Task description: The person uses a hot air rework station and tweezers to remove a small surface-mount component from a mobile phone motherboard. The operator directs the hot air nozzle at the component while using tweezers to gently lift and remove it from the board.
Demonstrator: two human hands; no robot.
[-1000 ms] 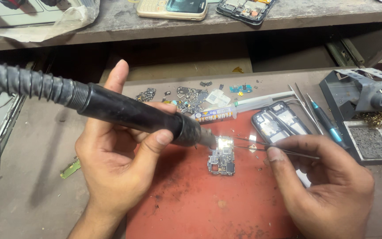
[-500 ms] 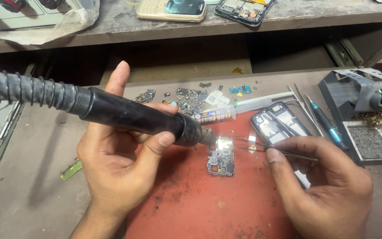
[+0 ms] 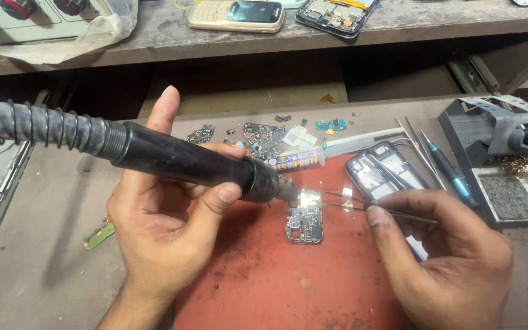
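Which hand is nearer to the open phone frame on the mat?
Right. The right hand lies just below the phone frame; the left hand is far across the circuit board.

Left hand (image 3: 166,238) closed in a firm grip around the black hot-air handpiece (image 3: 197,162), its coiled hose (image 3: 38,125) running off to the left; nozzle tip sat just over the top edge of a small circuit board (image 3: 305,223), where a bright spot showed. Board lay on a red mat (image 3: 276,281) on the worktop (image 3: 44,244). Right hand (image 3: 447,263) pinched thin tweezers (image 3: 362,205), tips reaching the lit edge of the board. Behind the board: a syringe-style tube (image 3: 331,153), loose small parts (image 3: 264,137), an opened phone frame (image 3: 386,174), spare tweezers (image 3: 420,150) and a blue-tipped tool (image 3: 450,171). Iron stand (image 3: 502,153) at far right. Two phones (image 3: 239,15) on the shelf above.
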